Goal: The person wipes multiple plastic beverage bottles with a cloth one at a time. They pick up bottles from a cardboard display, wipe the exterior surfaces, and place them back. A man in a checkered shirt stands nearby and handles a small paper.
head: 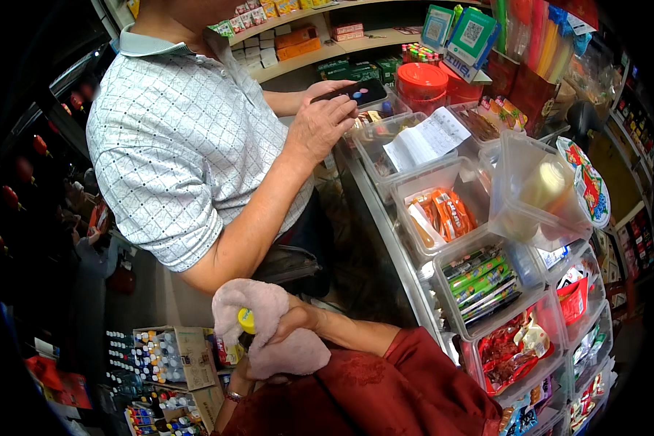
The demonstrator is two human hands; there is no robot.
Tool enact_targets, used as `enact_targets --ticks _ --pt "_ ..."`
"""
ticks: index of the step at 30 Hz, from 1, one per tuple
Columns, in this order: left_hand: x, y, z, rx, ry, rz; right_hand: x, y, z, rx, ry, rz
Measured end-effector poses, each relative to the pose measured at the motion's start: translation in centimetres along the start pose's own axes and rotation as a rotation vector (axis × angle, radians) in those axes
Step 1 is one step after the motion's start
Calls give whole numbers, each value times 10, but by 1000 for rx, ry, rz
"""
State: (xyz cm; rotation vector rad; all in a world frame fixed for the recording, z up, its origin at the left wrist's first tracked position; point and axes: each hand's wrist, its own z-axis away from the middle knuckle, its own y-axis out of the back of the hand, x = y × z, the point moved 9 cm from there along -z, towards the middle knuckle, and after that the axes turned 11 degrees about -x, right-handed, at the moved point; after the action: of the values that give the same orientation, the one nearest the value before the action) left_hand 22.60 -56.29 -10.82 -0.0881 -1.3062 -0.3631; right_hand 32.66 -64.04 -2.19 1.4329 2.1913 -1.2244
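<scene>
A bottle with a yellow cap stands in a pink plush cloth in front of my red sleeve. My right hand grips the cloth, which wraps around the bottle's upper part. Lower down, my left hand, with a bracelet at the wrist, holds the bottle from below. The cloth covers most of its fingers and most of the bottle's body.
Another person in a patterned polo shirt stands close ahead, hands on a smartphone. Clear plastic bins of packaged snacks line the glass counter at right. Cardboard boxes of bottles sit at lower left.
</scene>
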Motion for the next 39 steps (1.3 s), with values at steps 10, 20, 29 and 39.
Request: enact_targets --ticks 10,20,29,39 --pt "4 0 -24 8 -53 14 -21 21 8 152 77 153" --pt "5 1 -39 20 -85 16 -24 31 9 342 58 253" --pt "-10 -5 -14 -27 -19 85 17 46 9 238 -45 -111" --pt "-16 -6 2 -31 -10 104 13 47 -7 262 80 192"
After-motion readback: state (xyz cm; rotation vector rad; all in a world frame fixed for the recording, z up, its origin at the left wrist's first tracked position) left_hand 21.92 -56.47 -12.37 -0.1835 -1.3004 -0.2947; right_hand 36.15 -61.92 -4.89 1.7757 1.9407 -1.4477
